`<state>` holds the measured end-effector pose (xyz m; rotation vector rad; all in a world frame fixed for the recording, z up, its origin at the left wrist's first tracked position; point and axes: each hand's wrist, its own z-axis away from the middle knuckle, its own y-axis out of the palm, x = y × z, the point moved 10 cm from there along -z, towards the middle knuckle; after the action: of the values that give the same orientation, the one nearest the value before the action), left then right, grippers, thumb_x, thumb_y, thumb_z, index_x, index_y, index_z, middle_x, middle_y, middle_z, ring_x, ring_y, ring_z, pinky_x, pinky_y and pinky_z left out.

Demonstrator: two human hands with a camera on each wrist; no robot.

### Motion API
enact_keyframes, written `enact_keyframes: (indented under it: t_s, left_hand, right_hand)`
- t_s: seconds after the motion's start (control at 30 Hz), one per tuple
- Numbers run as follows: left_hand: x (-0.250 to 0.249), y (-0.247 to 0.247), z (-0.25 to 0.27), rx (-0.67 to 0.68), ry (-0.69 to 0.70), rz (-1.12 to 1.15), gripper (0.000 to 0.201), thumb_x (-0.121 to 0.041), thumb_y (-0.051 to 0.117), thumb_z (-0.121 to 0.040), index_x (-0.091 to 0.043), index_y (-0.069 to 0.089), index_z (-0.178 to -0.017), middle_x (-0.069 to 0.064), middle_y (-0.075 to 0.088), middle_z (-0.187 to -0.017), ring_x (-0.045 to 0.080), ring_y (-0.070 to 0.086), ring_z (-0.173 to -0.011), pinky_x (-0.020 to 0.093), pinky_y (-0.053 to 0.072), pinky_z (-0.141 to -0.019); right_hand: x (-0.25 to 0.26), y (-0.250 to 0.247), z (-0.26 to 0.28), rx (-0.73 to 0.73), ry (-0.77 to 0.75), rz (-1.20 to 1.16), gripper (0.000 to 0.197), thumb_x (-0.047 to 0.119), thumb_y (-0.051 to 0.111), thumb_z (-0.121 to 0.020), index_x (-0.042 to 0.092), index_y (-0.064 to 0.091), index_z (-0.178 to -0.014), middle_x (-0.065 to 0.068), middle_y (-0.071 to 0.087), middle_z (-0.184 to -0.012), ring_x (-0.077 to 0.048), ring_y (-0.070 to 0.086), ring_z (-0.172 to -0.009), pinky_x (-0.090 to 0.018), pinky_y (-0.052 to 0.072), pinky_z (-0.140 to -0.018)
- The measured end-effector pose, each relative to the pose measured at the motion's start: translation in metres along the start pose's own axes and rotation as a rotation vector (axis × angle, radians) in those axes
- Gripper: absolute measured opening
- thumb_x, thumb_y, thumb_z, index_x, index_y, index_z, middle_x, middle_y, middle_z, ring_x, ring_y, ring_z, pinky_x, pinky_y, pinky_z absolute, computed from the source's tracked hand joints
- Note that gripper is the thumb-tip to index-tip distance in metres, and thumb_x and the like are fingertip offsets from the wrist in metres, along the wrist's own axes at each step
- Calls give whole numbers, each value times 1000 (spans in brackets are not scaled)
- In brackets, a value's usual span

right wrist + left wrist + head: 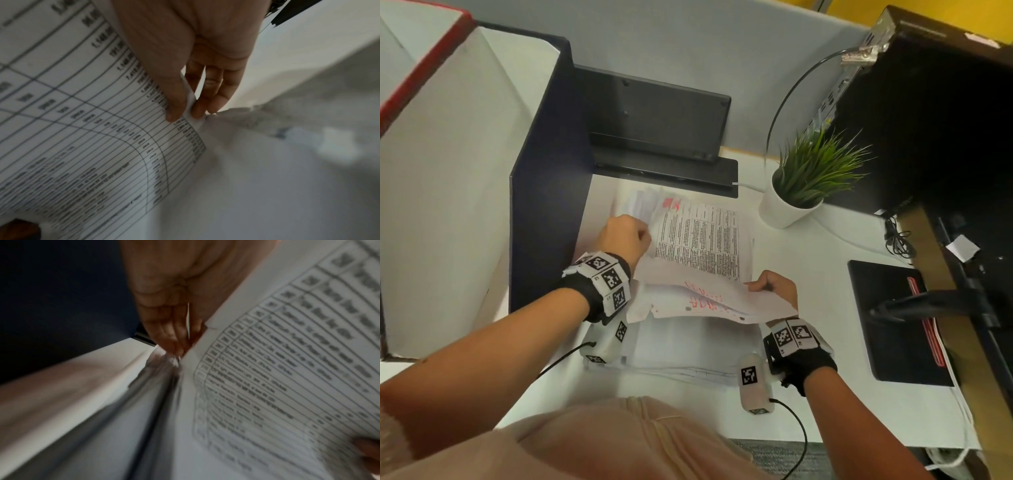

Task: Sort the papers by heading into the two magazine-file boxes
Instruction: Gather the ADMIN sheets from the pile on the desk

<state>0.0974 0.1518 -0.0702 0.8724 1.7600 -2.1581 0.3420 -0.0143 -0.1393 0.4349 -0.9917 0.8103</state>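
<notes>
A printed table sheet [698,240] is lifted off the pile of papers [681,349] on the white desk. My left hand [645,236] grips its left edge, fingers curled; the left wrist view shows the hand [176,352] against the sheet [277,369]. My right hand [753,287] pinches the right edge, and in the right wrist view the thumb and fingers of that hand [185,115] close on the sheet [82,129]. Red handwriting shows on a sheet [705,303] near me. A dark navy file box [544,205] stands just left of the papers, with a white red-edged box [448,205] beyond it.
A potted plant [808,178] stands right of the papers. A black stand [654,116] sits behind them against the grey partition. A black pad with red trim [893,325], cables and a dark computer case [928,120] fill the right side.
</notes>
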Motion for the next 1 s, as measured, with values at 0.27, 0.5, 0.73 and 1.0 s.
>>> enact_keyframes:
  t_s: [0.27, 0.5, 0.73, 1.0]
  left_hand:
    - [-13, -3, 15, -89, 105, 687, 26, -2, 43, -95, -20, 54, -80, -2, 60, -87, 9, 57, -75, 9, 44, -57]
    - [-19, 7, 13, 71, 36, 874, 38, 20, 44, -81, -14, 55, -69, 8, 63, -89, 22, 61, -89, 15, 51, -56]
    - [37, 14, 1, 29, -417, 533, 18, -9, 53, -90, -1, 67, -83, 16, 67, -83, 22, 61, -67, 31, 57, -68]
    - [33, 27, 0, 236, -395, 83, 42, -37, 81, -67, -2, 65, -82, 12, 68, -79, 26, 67, -74, 32, 55, -65]
  right_hand:
    - [25, -10, -1, -101, -171, 303, 21, -15, 51, -84, 6, 52, -83, -5, 48, -69, 1, 51, -45, -8, 40, -42]
    - [32, 6, 3, 28, -271, 557, 24, 5, 71, -78, 7, 64, -101, -3, 66, -88, -1, 63, -69, -8, 47, -58]
    - [9, -10, 6, -5, -115, 57, 39, -28, 43, -69, 3, 48, -46, 11, 45, -35, 0, 42, -33, -8, 34, -35]
    - [-3, -11, 6, -21, 29, -27, 33, -22, 44, -72, 2, 46, -51, 6, 48, -36, -4, 46, -30, -8, 34, -31]
